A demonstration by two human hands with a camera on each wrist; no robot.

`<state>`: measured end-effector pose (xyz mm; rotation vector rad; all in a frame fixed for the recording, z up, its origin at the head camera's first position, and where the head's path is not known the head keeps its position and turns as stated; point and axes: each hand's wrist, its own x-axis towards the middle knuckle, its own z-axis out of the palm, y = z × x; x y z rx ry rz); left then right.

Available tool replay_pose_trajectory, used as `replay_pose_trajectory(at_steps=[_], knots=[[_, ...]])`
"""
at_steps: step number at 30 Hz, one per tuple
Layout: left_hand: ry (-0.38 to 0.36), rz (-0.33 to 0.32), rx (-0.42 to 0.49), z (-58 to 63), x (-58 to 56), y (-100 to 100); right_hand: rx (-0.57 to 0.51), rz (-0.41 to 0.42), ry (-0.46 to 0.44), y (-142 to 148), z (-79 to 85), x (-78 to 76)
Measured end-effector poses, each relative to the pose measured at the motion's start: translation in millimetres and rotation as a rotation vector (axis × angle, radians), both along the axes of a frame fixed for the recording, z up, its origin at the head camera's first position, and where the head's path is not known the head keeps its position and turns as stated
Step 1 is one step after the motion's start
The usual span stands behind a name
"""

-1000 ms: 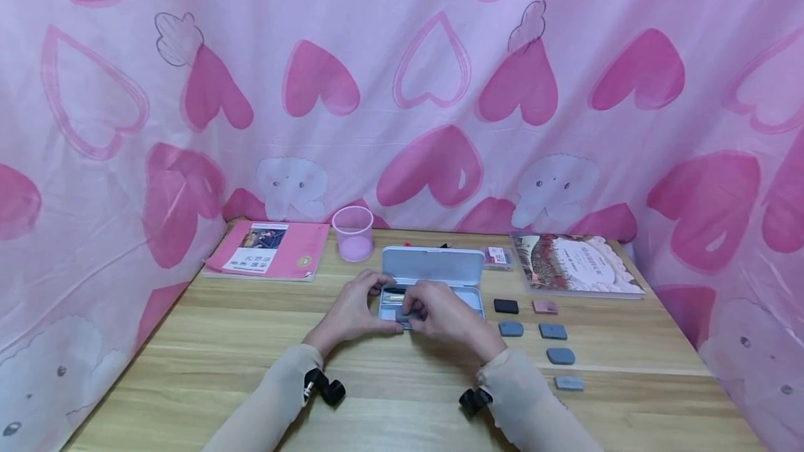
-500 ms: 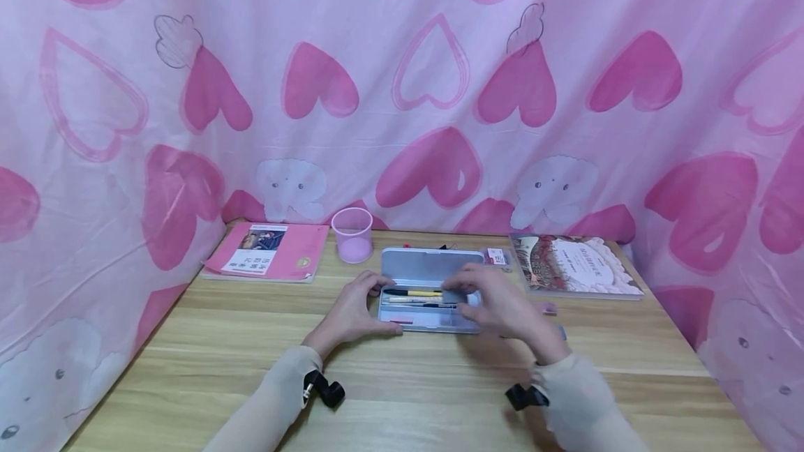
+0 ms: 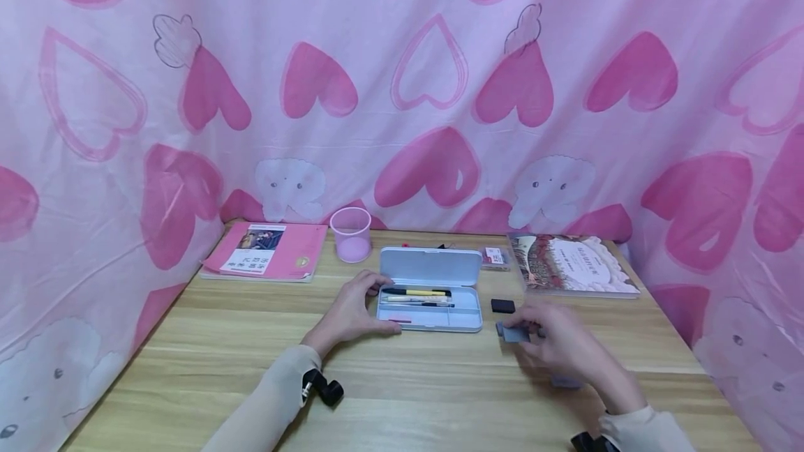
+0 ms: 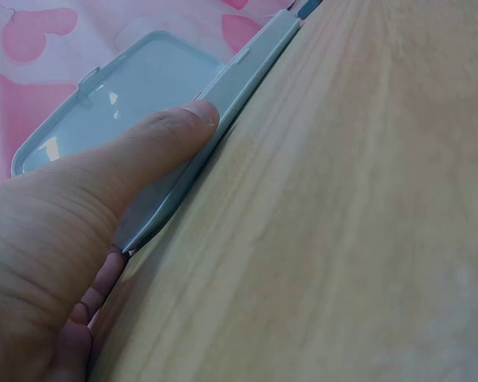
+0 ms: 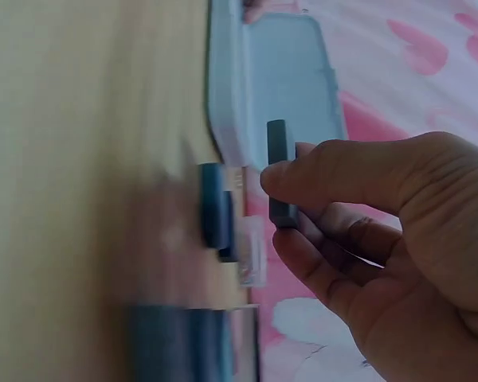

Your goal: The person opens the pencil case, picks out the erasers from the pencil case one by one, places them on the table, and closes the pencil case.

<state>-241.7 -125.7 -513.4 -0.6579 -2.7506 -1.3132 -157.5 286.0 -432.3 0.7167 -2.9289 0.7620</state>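
My left hand (image 3: 352,309) grips the left end of a pale blue pencil case (image 3: 433,269), thumb at its front edge, as the left wrist view also shows. The case lies with its lid raised. A yellow-and-black pen (image 3: 417,292) and other slim pens fill its rear compartment; a thin red strip (image 3: 400,321) is in the front left one. To the right of the case, my right hand (image 3: 562,340) pinches a grey eraser (image 5: 279,139) between thumb and fingers. Beneath it, a blue-grey block (image 3: 500,328) is partly covered.
A black block (image 3: 502,306) lies right of the case, and a grey one (image 3: 567,381) nearer the front. Behind stand a pink cup (image 3: 352,236), a pink book (image 3: 295,243), a small clear box (image 3: 495,257) and an illustrated book (image 3: 581,265). A heart-patterned curtain (image 3: 352,145) encloses the table.
My right hand has lifted the grey eraser out of the pencil case and carried it right, over the blocks on the table. My left hand has stayed on the case.
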Motion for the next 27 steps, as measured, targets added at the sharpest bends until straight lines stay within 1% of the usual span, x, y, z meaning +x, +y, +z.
replay_pose_trajectory(at_steps=[2, 6, 9, 12, 16, 19, 23, 27], knots=[[-0.004, 0.002, -0.001, 0.5, 0.4, -0.1, 0.005, -0.005, -0.029, 2.2, -7.4, 2.6], [-0.003, -0.001, -0.015, 0.5, -0.4, 0.8, -0.011, 0.010, -0.088, 6.1, -20.3, 6.5], [-0.001, -0.007, -0.014, 1.0, -0.7, 0.8, -0.008, 0.005, -0.124, 5.9, -25.9, 8.1], [0.003, -0.008, -0.012, 1.5, -1.2, 0.7, 0.004, -0.003, -0.146, 4.8, -26.5, 8.2], [0.006, -0.005, -0.020, 1.0, -2.1, 0.2, -0.004, 0.021, -0.153, 4.5, -23.1, 7.4], [0.007, -0.006, -0.019, 0.2, -2.3, -0.1, -0.022, 0.046, -0.137, 2.7, -16.3, 3.9], [-0.002, -0.004, -0.001, 0.2, -1.5, -0.6, -0.046, 0.054, -0.073, -6.5, -3.0, -7.2], [-0.005, -0.001, -0.003, 0.7, -0.5, -0.7, -0.070, 0.066, -0.022, -26.5, 7.6, -22.1]])
